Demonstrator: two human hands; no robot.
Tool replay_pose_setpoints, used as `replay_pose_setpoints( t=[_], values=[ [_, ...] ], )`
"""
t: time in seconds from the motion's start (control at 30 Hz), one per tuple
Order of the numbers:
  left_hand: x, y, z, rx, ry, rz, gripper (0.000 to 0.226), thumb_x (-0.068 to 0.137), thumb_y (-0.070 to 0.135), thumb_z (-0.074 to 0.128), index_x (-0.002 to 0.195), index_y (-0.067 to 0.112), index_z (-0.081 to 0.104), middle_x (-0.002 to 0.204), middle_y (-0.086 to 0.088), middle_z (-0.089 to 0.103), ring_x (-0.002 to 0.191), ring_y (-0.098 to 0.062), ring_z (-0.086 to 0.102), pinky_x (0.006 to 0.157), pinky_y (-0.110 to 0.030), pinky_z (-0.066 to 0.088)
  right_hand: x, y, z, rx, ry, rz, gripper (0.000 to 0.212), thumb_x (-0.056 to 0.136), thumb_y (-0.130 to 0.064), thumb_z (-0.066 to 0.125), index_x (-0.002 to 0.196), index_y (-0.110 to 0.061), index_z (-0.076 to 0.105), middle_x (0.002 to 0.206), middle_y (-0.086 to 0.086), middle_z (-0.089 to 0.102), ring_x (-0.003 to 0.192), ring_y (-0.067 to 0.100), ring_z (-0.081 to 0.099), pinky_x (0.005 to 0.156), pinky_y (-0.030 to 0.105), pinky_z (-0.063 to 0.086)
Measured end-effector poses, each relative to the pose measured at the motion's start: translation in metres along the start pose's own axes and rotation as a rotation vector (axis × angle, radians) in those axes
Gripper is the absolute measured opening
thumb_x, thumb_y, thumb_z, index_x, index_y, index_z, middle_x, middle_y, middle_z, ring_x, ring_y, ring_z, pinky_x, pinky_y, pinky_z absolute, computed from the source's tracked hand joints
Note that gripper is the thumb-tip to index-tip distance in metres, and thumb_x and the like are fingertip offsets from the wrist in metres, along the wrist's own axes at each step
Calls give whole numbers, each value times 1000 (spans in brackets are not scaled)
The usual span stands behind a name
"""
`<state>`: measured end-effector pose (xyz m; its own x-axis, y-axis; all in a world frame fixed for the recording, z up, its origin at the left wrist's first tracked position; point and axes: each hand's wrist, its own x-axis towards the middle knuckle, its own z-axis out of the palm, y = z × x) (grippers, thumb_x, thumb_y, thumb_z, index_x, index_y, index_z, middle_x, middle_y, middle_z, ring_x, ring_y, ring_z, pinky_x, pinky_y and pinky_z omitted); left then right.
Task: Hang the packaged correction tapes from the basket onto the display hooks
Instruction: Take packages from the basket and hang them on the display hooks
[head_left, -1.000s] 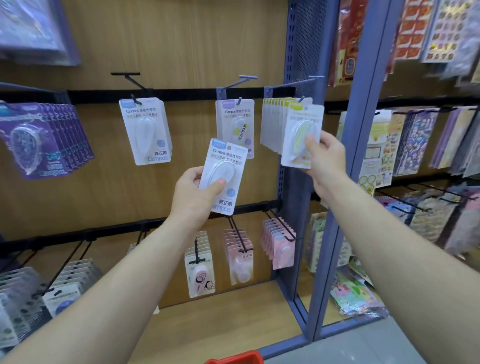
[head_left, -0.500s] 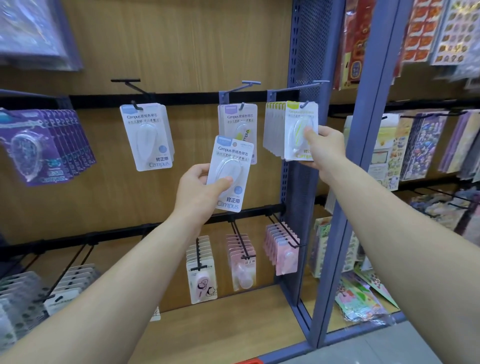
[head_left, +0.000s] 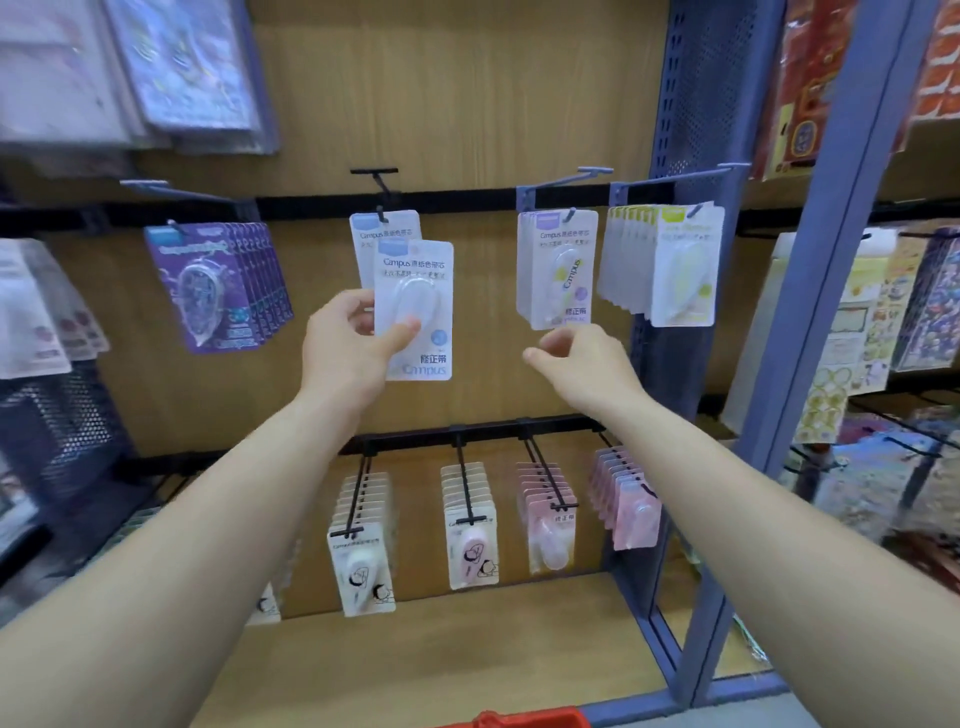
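STEP: we are lining up a hang | LEFT: our left hand (head_left: 348, 356) is pinching the blue-labelled pack (head_left: 415, 312), thumb on its blister, just in front of the matching pack (head_left: 370, 236) on the black hook (head_left: 382, 214) | RIGHT: our right hand (head_left: 582, 364) is hovering loosely curled, holding nothing | NEXT: we are judging the pack's hole must rise to the hook tip

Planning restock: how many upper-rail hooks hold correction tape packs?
4: purple packs at left, white pack behind the held pack in the left hand, purple-topped packs right of centre, yellow-green stack far right. Blurred left-edge packs may add more.
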<state>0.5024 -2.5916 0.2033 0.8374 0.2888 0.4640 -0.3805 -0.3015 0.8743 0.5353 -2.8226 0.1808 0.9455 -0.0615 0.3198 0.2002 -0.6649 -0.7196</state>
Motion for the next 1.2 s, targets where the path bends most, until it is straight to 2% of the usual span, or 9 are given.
replay_pose_setpoints(
  t=[0.13,0.27,0.4,0.63,0.8,0.87,0.97,1.07,1.2],
  values=[
    [19,8,-24,65,59,88,40,93,25,74,132,21,64,120,10,68,108,-6,65,78,-27,59,-3,-38,18,-46,-122,-143,28,94,-46,65,111,-24,69,112,-10,68,105,10,62,91,35,54],
    [27,11,-34,58,74,67,42,96,26,71,136,21,62,121,7,69,103,-10,68,72,-27,60,-3,-56,30,-67,-139,-197,25,94,-45,66,108,-25,69,107,-11,69,102,10,63,89,35,55],
    [29,16,-39,53,43,70,43,97,27,69,139,25,62,118,10,70,97,-5,69,67,-20,57,-3,-61,34,-69,-160,-206,25,95,-44,66,109,-24,69,109,-9,69,104,11,63,90,35,54],
    [41,11,-37,83,80,45,40,94,35,72,131,23,63,113,9,69,95,-9,71,66,-24,59,5,-53,35,-75,-171,-168,18,93,-41,68,100,-25,71,105,-12,69,102,9,64,92,36,55],
    [55,2,-31,200,61,31,44,98,37,67,139,24,58,123,7,67,96,-9,67,65,-22,53,3,-52,44,-139,-193,-152,19,93,-42,66,103,-27,69,102,-10,69,99,11,65,91,40,56],
    [56,-1,-26,277,50,-6,46,102,35,60,146,23,55,133,7,63,109,-13,64,74,-22,51,0,-50,48,-184,-204,-141,18,93,-42,65,102,-27,67,104,-8,69,100,15,65,92,42,56],
    [42,-13,-23,411,45,-60,56,102,37,58,154,20,44,149,-2,55,133,-23,54,100,-34,46,-9,-43,53,-237,-222,-135,19,94,-42,64,106,-27,66,106,-7,69,100,17,65,90,41,56],
    [8,-41,-28,566,-101,-13,56,99,41,60,150,20,50,145,-2,60,131,-22,55,109,-35,43,-23,-34,62,-265,-232,-123,21,93,-42,63,108,-27,66,107,-8,68,99,17,65,88,42,57],
    [-58,-90,-38,724,-351,-36,54,97,42,60,147,25,52,145,2,59,130,-20,56,110,-39,46,-51,-15,80,-254,-268,-71,24,92,-40,65,107,-22,68,103,-5,68,97,18,64,88,44,57]
  ],
)
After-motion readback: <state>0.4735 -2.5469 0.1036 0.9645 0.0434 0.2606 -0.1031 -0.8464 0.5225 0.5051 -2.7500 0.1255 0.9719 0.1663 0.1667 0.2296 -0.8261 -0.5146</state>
